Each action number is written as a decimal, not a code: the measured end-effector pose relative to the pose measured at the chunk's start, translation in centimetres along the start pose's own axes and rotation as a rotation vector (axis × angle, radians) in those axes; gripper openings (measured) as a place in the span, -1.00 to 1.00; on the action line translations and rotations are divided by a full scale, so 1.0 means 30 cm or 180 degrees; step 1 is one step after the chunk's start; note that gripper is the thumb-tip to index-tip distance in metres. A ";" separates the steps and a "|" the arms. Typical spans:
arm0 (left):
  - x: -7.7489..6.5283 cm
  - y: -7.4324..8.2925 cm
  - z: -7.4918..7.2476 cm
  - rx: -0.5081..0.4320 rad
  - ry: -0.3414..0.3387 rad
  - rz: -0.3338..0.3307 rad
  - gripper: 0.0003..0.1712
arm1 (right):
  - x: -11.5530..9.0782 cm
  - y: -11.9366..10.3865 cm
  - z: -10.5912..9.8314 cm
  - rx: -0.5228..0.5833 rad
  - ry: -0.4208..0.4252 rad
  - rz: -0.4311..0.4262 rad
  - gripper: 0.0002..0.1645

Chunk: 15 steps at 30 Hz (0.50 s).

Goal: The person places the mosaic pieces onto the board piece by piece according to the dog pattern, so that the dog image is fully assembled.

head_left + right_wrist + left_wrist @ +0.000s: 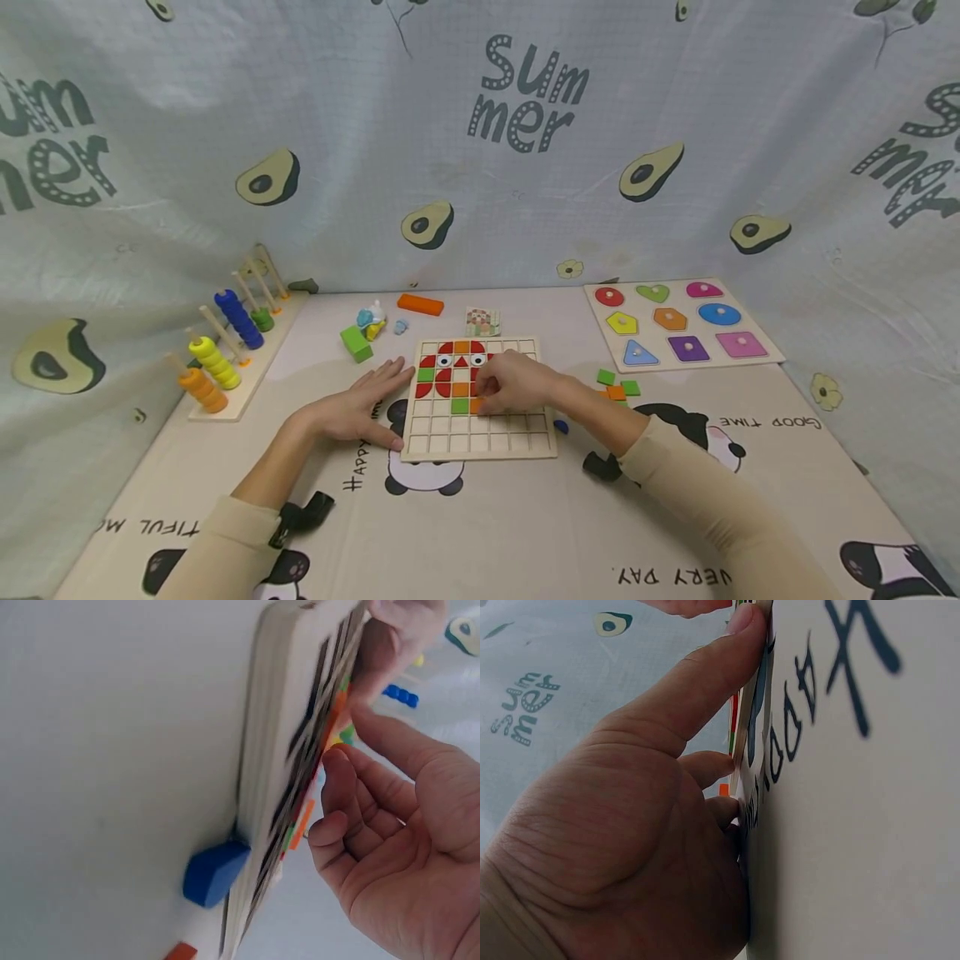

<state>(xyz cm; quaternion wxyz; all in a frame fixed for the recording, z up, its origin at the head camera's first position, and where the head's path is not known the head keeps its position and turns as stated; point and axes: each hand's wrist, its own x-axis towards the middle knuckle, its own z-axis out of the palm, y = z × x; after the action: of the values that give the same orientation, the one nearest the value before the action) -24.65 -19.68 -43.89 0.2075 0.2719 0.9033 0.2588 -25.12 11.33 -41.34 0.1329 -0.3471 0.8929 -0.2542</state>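
A wooden grid board [480, 446] lies in front of me, with red, green and orange tiles forming a pattern with two round eyes. My left hand [356, 408] rests along the board's left side, fingers spread, thumb at the near left corner. In the left wrist view, the left thumb [705, 682] lies against the board's edge. My right hand [513, 383] is over the middle of the board, its curled fingertips at an orange tile [476, 406] beside a green tile [460, 406]. In the right wrist view, the right thumb and forefinger [341, 776] meet close to the board's surface.
Loose green and orange tiles [630, 388] lie right of the board, and a blue piece [561, 427] sits by its right edge. A pattern card [482, 322], green block [356, 343] and orange block [420, 304] are behind. A ring stacker [255, 367] stands left; a shape puzzle [637, 325] lies right.
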 end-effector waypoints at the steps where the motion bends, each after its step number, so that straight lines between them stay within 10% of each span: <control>1: 0.000 0.000 0.000 0.0002 -0.0006 -0.0002 0.32 | 0.002 0.000 0.002 -0.0017 -0.0011 -0.0007 -0.77; 15: 0.002 -0.004 0.001 0.0020 -0.0014 -0.0005 0.33 | -0.047 0.029 -0.025 -0.0019 0.0122 -0.0141 -0.73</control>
<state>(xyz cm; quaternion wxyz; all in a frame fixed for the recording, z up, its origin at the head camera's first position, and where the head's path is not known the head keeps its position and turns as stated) -24.71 -19.72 -44.00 0.2089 0.2725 0.9039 0.2553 -24.89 13.13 -41.10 0.1091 -0.3622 0.8881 -0.2611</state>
